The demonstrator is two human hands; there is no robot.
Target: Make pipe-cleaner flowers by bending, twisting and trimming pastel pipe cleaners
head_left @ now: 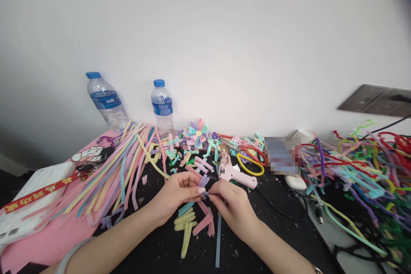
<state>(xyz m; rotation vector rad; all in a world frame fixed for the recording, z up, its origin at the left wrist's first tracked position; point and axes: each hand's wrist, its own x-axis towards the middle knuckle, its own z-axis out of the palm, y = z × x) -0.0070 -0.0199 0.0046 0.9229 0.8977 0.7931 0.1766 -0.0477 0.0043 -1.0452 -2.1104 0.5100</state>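
Note:
My left hand [183, 191] pinches a short bundle of purple pipe cleaners [204, 181] between thumb and fingers. Close against it, my right hand [228, 201] has its thumb and forefinger closed on the lower end of the same purple piece. Beneath the hands lie folded yellow pipe cleaner pieces [185, 227] and pink ones [205, 221], with a bit of teal partly covered by the left hand. A translucent glue stick [218, 239] rests below the right hand. Just beyond the hands is a pale pink glue gun [236, 174].
Long pastel pipe cleaners [105, 175] fan out at left. Yellow-handled scissors [250, 164] lie behind the glue gun, near a pipe cleaner flower [196, 133]. Two water bottles [162, 107] stand by the wall. Tangled bright pipe cleaners [369, 180] and a white earbud case [295, 182] are at right.

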